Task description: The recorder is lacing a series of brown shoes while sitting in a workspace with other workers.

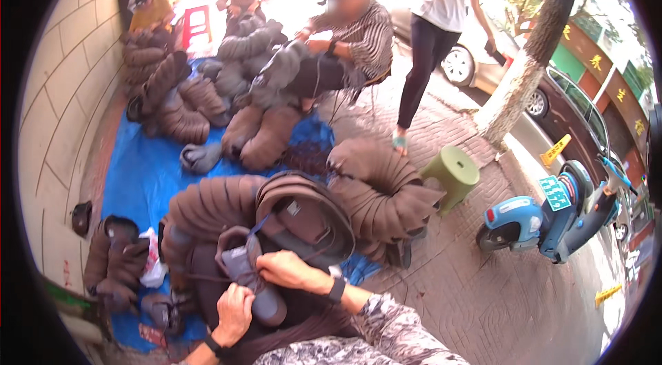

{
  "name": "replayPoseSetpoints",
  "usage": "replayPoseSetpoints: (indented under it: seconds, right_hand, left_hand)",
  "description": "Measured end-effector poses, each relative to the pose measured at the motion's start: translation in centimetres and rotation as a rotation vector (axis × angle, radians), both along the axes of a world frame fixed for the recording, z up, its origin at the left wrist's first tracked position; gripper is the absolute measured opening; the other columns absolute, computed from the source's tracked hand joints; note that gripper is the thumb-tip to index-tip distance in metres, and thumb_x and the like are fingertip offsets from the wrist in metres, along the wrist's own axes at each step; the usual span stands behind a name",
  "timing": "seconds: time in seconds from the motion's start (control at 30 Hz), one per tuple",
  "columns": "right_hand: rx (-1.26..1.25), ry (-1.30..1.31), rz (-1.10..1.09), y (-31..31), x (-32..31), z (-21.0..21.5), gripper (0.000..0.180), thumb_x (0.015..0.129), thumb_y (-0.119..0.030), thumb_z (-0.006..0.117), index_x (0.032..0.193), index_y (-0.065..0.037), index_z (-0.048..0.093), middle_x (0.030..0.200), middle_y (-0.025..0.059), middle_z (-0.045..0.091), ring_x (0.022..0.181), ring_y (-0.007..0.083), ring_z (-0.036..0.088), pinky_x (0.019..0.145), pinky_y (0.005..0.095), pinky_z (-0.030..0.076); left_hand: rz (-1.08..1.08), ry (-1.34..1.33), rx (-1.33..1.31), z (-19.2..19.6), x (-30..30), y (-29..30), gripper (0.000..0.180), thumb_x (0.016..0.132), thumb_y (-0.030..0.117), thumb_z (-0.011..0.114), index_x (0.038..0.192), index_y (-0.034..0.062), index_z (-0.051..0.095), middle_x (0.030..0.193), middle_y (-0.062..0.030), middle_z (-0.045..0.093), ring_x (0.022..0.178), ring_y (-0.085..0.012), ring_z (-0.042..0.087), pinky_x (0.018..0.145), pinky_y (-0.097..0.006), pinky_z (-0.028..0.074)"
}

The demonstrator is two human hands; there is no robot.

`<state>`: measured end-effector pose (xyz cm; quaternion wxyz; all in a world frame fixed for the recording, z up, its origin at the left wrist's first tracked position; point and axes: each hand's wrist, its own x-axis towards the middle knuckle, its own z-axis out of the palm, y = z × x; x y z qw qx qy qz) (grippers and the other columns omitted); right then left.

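Both hands, left hand (234, 313) and right hand (284, 270), have fingers clamped on a soft grey shoe upper (248, 275).

Four other people (355, 27), one green stool (452, 172), one blue scooter (545, 217), two cars (572, 113).

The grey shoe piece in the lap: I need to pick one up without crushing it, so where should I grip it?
Grip the grey shoe piece at its narrow lower end from below, as the left hand does; the right hand steadies its side from the right.
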<state>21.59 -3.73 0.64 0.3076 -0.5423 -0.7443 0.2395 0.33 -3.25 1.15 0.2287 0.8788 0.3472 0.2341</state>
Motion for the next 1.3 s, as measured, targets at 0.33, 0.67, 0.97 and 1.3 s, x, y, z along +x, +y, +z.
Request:
replayPoseSetpoints:
  seconds: [0.33,0.67,0.97,1.3]
  right_hand:
    - [-0.081,0.036,-0.041,1.1,1.4,2.0,0.018,0.077,-0.023,0.065,0.083,-0.005,0.065,0.081,0.0176,0.063,0.076,0.0358,0.062,0.066,0.0411,0.05]
    - [-0.379,0.122,0.008,3.4,2.7,3.2,0.031,0.081,-0.028,0.064,0.072,0.002,0.06,0.058,0.0116,0.058,0.053,0.0218,0.057,0.051,0.0341,0.042]
    - [-0.336,0.115,-0.005,2.5,2.0,2.2,0.033,0.08,-0.03,0.066,0.072,0.001,0.06,0.057,0.0114,0.055,0.052,0.0223,0.054,0.051,0.0348,0.041]
    - [-0.507,0.738,-0.066,2.0,4.4,2.1,0.023,0.087,-0.022,0.061,0.071,-0.006,0.056,0.064,-0.0028,0.053,0.056,0.0034,0.047,0.053,0.0176,0.037]
  left_hand:
    - [0.307,-0.142,-0.379,2.1,1.7,2.5,0.019,0.079,0.016,0.063,0.078,0.0005,0.053,0.069,-0.0177,0.057,0.067,-0.0342,0.059,0.059,-0.041,0.044]
    - [0.433,-0.599,-1.08,0.3,1.7,3.4,0.015,0.078,0.008,0.067,0.082,0.0049,0.053,0.068,-0.0055,0.06,0.053,-0.0092,0.055,0.042,-0.022,0.042]
    - [0.564,-1.274,-1.679,0.1,1.4,2.2,0.019,0.078,-0.004,0.06,0.077,0.01,0.047,0.083,-0.0096,0.062,0.048,-0.0085,0.044,0.043,-0.023,0.035]
    - [0.46,-0.732,-0.952,1.6,-0.3,2.5,0.014,0.084,0.002,0.052,0.098,0.0066,0.054,0.098,-0.0116,0.062,0.076,-0.0192,0.064,0.053,-0.027,0.048]
